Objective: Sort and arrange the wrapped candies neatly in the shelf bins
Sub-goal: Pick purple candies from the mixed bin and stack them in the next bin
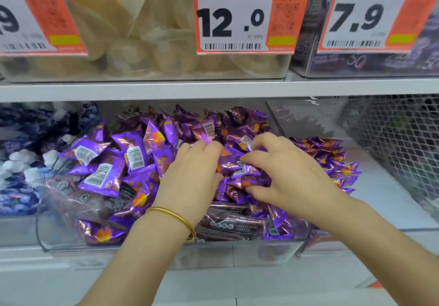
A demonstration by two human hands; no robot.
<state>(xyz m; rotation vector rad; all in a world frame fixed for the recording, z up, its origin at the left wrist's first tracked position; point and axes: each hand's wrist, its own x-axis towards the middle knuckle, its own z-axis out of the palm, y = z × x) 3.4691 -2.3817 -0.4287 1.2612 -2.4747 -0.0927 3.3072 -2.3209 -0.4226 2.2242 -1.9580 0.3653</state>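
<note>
Dozens of purple candies (133, 156) in shiny foil wrappers, many showing white barcode labels and orange spots, are heaped in a clear bin (54, 234) on the lower shelf (380, 201). The heap rises above the bin's low front wall, and only a narrow gap separates its back from the shelf board (142, 89) overhead. Both hands are in the middle of the pile: the left hand (192, 170), with a gold bangle (171, 213) at the wrist, curls its fingers round several candies, and the right hand (285, 170) pinches candies between thumb and fingers. More purple candies lie past the right hand; whether they share the bin is unclear. Blue-and-white sweets (21, 163) fill the left neighbour bin, wire mesh (392, 139) stands to the right, and price tags (234, 13) hang above.
</note>
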